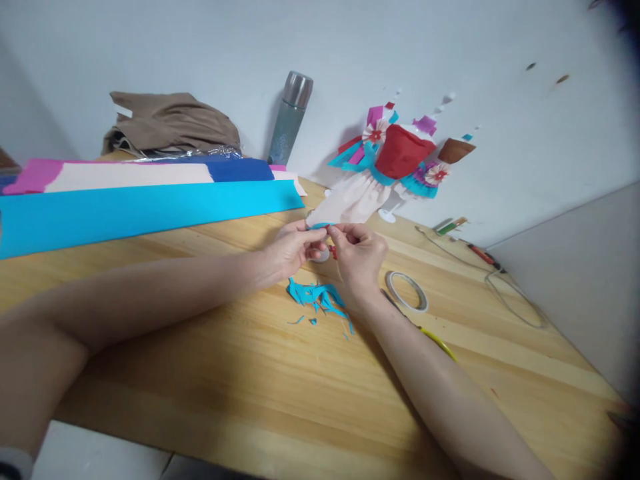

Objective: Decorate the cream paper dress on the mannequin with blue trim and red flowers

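Observation:
My left hand [295, 249] is closed, its thumb and fingers pinching a small piece of blue paper [320, 226]. My right hand [361, 257] pinches at the same spot, fingertips touching those of the left, with a bit of red showing between them. What exactly the fingertips grip is too small to make out fully. Just beneath the hands, some small red pieces [334, 252] and a whitish round thing [320, 255] are partly hidden. Torn blue paper scraps [315, 293] lie on the wooden table [225, 380] below my hands.
A tape roll [407, 291] and yellow-handled scissors [437, 341], partly behind my right forearm, lie to the right. Behind stand small paper dresses [400, 157] on stands, a flask [291, 120], blue crepe paper [150, 212], a brown cloth [170, 123] and a corded red-black tool [484, 255].

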Demonstrator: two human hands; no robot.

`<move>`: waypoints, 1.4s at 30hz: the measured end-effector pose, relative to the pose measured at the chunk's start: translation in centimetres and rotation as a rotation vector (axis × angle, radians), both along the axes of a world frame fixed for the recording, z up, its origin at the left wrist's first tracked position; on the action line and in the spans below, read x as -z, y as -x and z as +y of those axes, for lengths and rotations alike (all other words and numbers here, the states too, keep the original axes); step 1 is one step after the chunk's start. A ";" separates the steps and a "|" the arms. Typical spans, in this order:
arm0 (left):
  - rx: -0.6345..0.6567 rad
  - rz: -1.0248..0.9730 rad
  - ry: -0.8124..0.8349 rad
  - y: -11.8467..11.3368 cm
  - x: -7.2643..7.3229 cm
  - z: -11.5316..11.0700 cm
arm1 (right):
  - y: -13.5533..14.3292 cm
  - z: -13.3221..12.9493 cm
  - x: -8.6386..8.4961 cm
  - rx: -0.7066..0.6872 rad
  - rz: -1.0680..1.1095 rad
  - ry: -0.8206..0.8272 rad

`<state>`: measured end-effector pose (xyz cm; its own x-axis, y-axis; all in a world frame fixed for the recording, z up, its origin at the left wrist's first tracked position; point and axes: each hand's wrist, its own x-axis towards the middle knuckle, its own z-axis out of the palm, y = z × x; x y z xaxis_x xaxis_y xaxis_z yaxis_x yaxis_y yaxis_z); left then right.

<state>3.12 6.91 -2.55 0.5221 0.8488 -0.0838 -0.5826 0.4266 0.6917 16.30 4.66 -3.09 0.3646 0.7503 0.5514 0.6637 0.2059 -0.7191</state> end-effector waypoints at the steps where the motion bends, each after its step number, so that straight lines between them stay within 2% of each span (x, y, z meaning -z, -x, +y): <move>1: -0.005 0.002 0.002 0.0 0.0 0.0 | 0.0 0.0 0.0 0.002 -0.001 0.002; 8: -0.058 0.049 0.003 -0.3 -0.3 0.1 | 0.2 -0.1 -0.2 -0.022 0.022 -0.009; 18: -0.011 0.044 -0.012 -0.9 -0.5 0.3 | 0.0 -0.4 -1.0 0.008 0.030 -0.008; 22: -0.030 0.038 0.000 -0.9 -0.5 0.3 | -0.2 -1.1 -1.2 -0.006 0.028 -0.039; 26: -0.034 0.030 0.012 -0.9 -0.4 0.3 | -0.2 -1.9 -0.8 -0.075 0.017 -0.079; 30: -0.026 0.011 0.000 -1.0 -0.2 0.3 | -0.1 -2.1 -0.4 -0.175 -0.007 -0.048; 35: -0.002 0.015 -0.017 -0.9 -0.2 0.3 | -0.2 -1.6 -0.3 -0.169 0.056 -0.003; 42: -0.012 0.004 -0.003 -0.8 -0.2 0.4 | 0.0 -1.6 -0.4 -0.183 0.087 -0.036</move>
